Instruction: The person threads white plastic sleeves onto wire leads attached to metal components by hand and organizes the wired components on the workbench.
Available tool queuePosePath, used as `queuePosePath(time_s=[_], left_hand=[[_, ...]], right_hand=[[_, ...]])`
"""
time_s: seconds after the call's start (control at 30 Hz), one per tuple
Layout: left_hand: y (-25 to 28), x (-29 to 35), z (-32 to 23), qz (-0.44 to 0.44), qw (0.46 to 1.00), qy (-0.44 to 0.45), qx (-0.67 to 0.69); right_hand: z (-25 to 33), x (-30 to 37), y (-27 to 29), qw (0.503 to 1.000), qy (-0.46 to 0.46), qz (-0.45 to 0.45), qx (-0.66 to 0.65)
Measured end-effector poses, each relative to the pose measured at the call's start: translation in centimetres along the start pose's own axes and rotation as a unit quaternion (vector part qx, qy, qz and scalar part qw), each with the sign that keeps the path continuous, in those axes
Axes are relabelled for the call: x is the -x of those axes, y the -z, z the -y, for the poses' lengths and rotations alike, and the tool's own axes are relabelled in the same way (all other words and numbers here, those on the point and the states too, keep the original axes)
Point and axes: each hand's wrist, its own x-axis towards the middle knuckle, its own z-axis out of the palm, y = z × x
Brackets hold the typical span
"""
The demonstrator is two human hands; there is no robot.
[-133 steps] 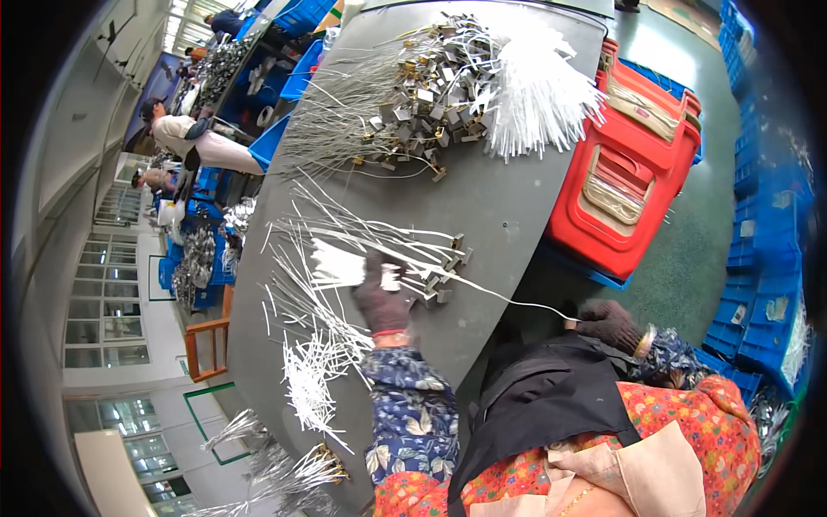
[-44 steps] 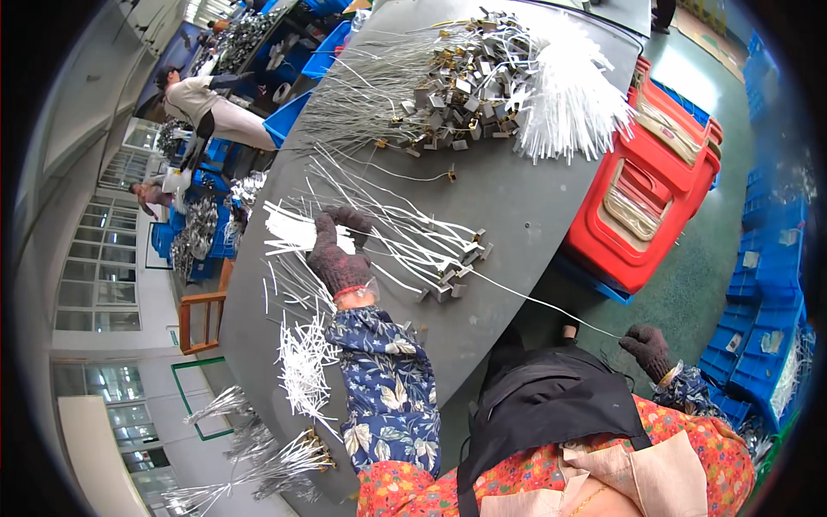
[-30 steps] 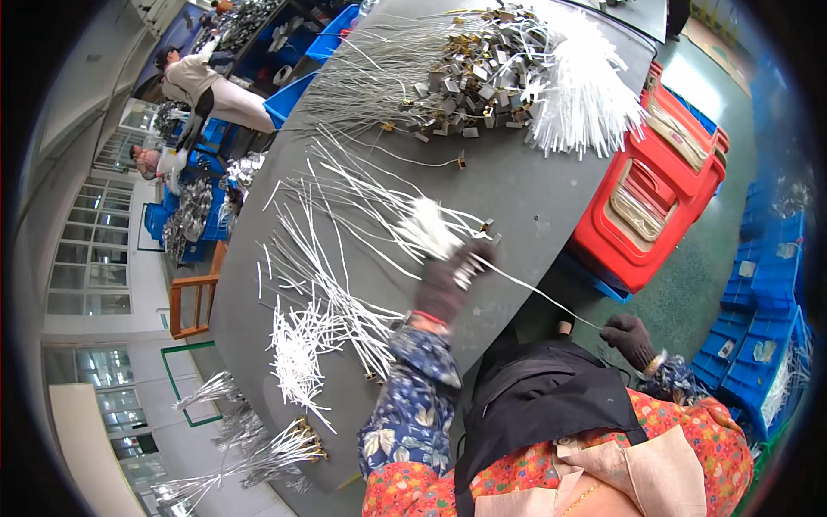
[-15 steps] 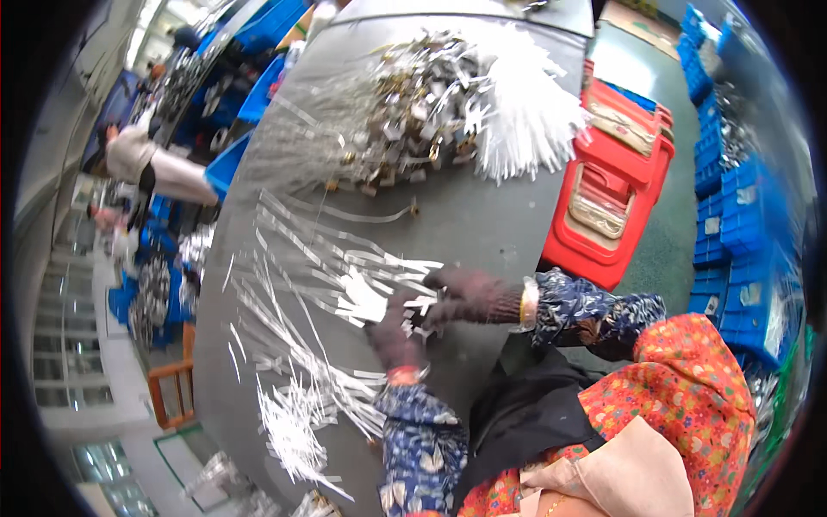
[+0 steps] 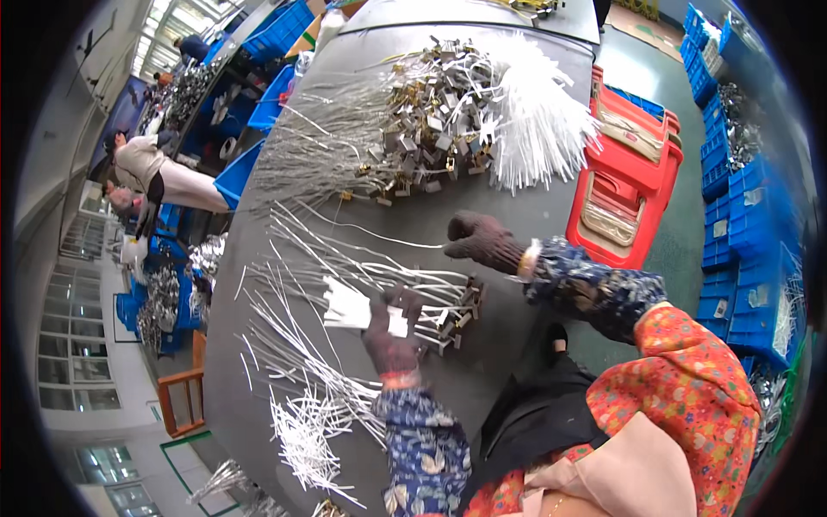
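Observation:
My left hand (image 5: 392,334), in a dark glove, is closed around a stack of flat white strips (image 5: 343,306) over a bundle of thin white wires. Small metal-looking end pieces (image 5: 461,317) of that bundle lie just right of it. My right hand (image 5: 489,244), gloved too, is farther off and to the right, its fingers pinched at the end of a single white wire (image 5: 370,230) that trails left across the table. What sits at that wire's tip is hidden by the fingers.
A big heap of wires with metal ends (image 5: 435,121) covers the far table, beside a fan of white strands (image 5: 538,121). Short white pieces (image 5: 306,439) lie near left. Red bins (image 5: 616,207) stand right of the table, blue crates (image 5: 749,207) beyond. A person (image 5: 155,168) is at far left.
My right hand has left the bundle beside my left hand and moved away and to the right. The single wire's end, earlier loose on the table, is now at its fingers.

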Motion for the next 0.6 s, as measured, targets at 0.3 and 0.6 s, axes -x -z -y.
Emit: queuePosePath(time_s=[0.3,0.6], left_hand=[[-4.2,-1.6,7.1,0.049,0.972,0.112,0.201],[-5.5,0.3,8.1,-0.085,0.994,0.016,0.068]], right_hand=[[2.8,15.2,-0.1,0.953,0.027,0.049,-0.297],[-9.6,27.6,8.3,0.986,-0.153,0.01,-0.069]])
